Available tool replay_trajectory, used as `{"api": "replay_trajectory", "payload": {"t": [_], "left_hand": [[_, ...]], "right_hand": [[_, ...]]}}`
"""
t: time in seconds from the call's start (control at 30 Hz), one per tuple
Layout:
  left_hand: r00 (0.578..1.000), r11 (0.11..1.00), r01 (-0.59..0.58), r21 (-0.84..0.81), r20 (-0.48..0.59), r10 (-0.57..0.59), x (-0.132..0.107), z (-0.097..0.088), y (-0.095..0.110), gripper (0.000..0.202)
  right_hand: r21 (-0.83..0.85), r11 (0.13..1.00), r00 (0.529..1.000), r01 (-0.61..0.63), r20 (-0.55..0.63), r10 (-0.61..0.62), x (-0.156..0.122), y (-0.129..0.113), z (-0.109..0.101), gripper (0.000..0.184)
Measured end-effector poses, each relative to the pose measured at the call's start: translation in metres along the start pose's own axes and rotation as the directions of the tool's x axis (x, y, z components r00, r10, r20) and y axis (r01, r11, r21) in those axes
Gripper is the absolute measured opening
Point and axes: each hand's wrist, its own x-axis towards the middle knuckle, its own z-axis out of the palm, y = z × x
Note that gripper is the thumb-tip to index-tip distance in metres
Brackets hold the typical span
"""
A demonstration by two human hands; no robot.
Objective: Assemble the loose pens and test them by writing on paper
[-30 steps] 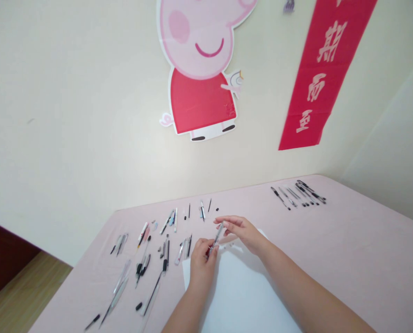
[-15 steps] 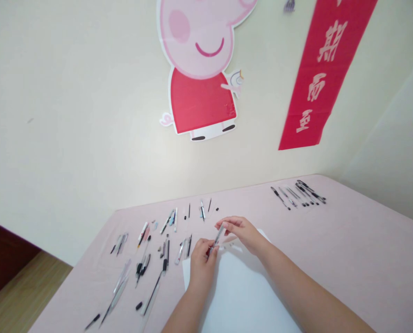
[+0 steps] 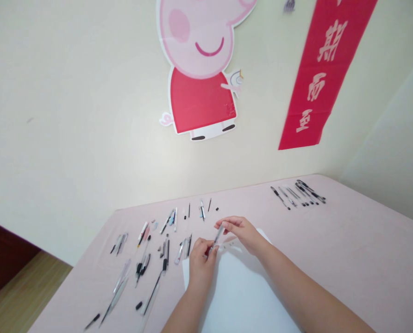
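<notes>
A clear-barrelled pen [image 3: 216,238] is held between both hands just above a white sheet of paper [image 3: 241,296]. My left hand [image 3: 200,264] pinches its lower end, fingers closed. My right hand [image 3: 241,231] pinches its upper end with thumb and fingertips. Small white bits lie on the paper just right of the pen. Loose pens and pen parts [image 3: 147,259] lie spread on the pink table to the left of my hands.
The pink table [image 3: 348,259] runs against a cream wall. A row of several dark pens [image 3: 298,194] lies at the far right. A cartoon pig cut-out [image 3: 201,69] and a red banner [image 3: 322,69] hang on the wall. Wooden floor [image 3: 15,300] shows at lower left.
Both hands keep their pinch on the pen; my right fingers have shifted a little on its upper end. Nothing else has moved.
</notes>
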Motion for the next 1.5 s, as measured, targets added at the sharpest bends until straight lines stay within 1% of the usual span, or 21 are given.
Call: {"api": "replay_trajectory", "payload": {"t": [0.1, 0.27, 0.47, 0.6, 0.67, 0.7, 0.73, 0.8, 0.83, 0.87, 0.9, 0.93, 1.0, 1.07, 1.1, 1.17, 1.23, 1.37, 1.5], "left_hand": [[1.000, 1.000, -0.007, 0.009, -0.009, 0.007, 0.000, 0.000, 0.000, 0.014], [0.999, 0.999, -0.030, 0.012, -0.033, 0.030, 0.000, -0.002, 0.000, 0.014], [0.999, 0.999, -0.030, 0.014, -0.033, 0.030, 0.000, -0.001, -0.002, 0.016], [1.000, 1.000, -0.004, 0.018, -0.023, 0.004, 0.000, 0.001, -0.003, 0.018], [0.999, 1.000, 0.013, 0.025, -0.038, -0.013, 0.000, 0.001, -0.003, 0.020], [0.999, 0.999, 0.023, 0.025, -0.048, -0.022, 0.000, 0.001, -0.003, 0.021], [0.998, 0.999, 0.034, 0.022, -0.055, -0.033, 0.001, 0.000, -0.003, 0.022], [0.997, 0.999, 0.050, 0.001, -0.054, -0.049, 0.001, 0.001, -0.004, 0.023], [0.998, 0.998, 0.054, -0.016, -0.044, -0.055, 0.002, 0.001, -0.005, 0.022], [0.998, 0.998, 0.058, -0.040, -0.029, -0.059, 0.002, 0.002, -0.006, 0.022], [0.998, 0.995, 0.067, -0.073, -0.013, -0.068, 0.001, 0.003, -0.007, 0.022], [0.996, 0.990, 0.083, -0.117, 0.001, -0.084, 0.001, 0.005, -0.008, 0.023], [0.992, 0.965, 0.123, -0.232, 0.025, -0.121, -0.001, 0.007, -0.008, 0.036], [0.991, 0.929, 0.137, -0.344, 0.057, -0.125, -0.003, 0.008, -0.006, 0.051], [0.991, 0.916, 0.126, -0.382, 0.082, -0.102, -0.004, 0.007, -0.004, 0.052], [0.988, 0.908, 0.089, -0.410, 0.151, -0.029, -0.006, 0.004, 0.002, 0.042], [0.977, 0.911, 0.052, -0.409, 0.211, 0.039, -0.006, 0.000, 0.007, 0.038], [0.951, 0.925, -0.038, -0.379, 0.270, 0.149, -0.006, -0.002, 0.011, 0.036], [0.941, 0.943, -0.093, -0.320, 0.282, 0.188, -0.006, 0.001, 0.009, 0.036]], "right_hand": [[-0.024, 1.000, 1.000, -0.011, -0.030, 0.010, 0.001, 0.001, 0.000, 0.030], [-0.040, 0.999, 0.999, 0.007, -0.045, -0.009, 0.001, 0.001, 0.001, 0.028], [-0.044, 0.999, 0.999, -0.002, -0.054, 0.000, 0.002, 0.003, 0.002, 0.031], [-0.087, 0.996, 0.998, 0.013, -0.058, -0.018, 0.002, 0.008, 0.003, 0.040], [-0.185, 0.980, 0.993, 0.076, -0.077, -0.091, 0.002, 0.010, 0.003, 0.047], [-0.271, 0.954, 0.985, 0.126, -0.080, -0.152, 0.001, 0.011, 0.002, 0.050], [-0.375, 0.908, 0.973, 0.184, -0.063, -0.223, 0.000, 0.011, 0.003, 0.050], [-0.581, 0.756, 0.940, 0.303, 0.049, -0.338, -0.002, 0.010, 0.003, 0.047], [-0.651, 0.673, 0.923, 0.352, 0.123, -0.364, -0.003, 0.010, 0.004, 0.046], [-0.695, 0.603, 0.910, 0.391, 0.191, -0.369, -0.004, 0.011, 0.004, 0.046], [-0.721, 0.552, 0.899, 0.419, 0.245, -0.362, -0.005, 0.011, 0.005, 0.046], [-0.737, 0.520, 0.894, 0.432, 0.276, -0.352, -0.005, 0.013, 0.005, 0.046], [-0.763, 0.494, 0.900, 0.417, 0.271, -0.340, -0.005, 0.016, 0.005, 0.043], [-0.782, 0.508, 0.918, 0.360, 0.202, -0.341, -0.004, 0.020, 0.003, 0.038], [-0.785, 0.527, 0.927, 0.324, 0.153, -0.342, -0.003, 0.021, 0.002, 0.037], [-0.773, 0.580, 0.941, 0.258, 0.065, -0.333, -0.001, 0.024, -0.001, 0.036], [-0.750, 0.629, 0.952, 0.205, 0.004, -0.306, 0.001, 0.026, -0.003, 0.037], [-0.720, 0.677, 0.965, 0.151, -0.042, -0.260, 0.003, 0.030, -0.006, 0.037], [-0.703, 0.692, 0.964, 0.162, -0.037, -0.263, 0.004, 0.034, -0.006, 0.039]]}}
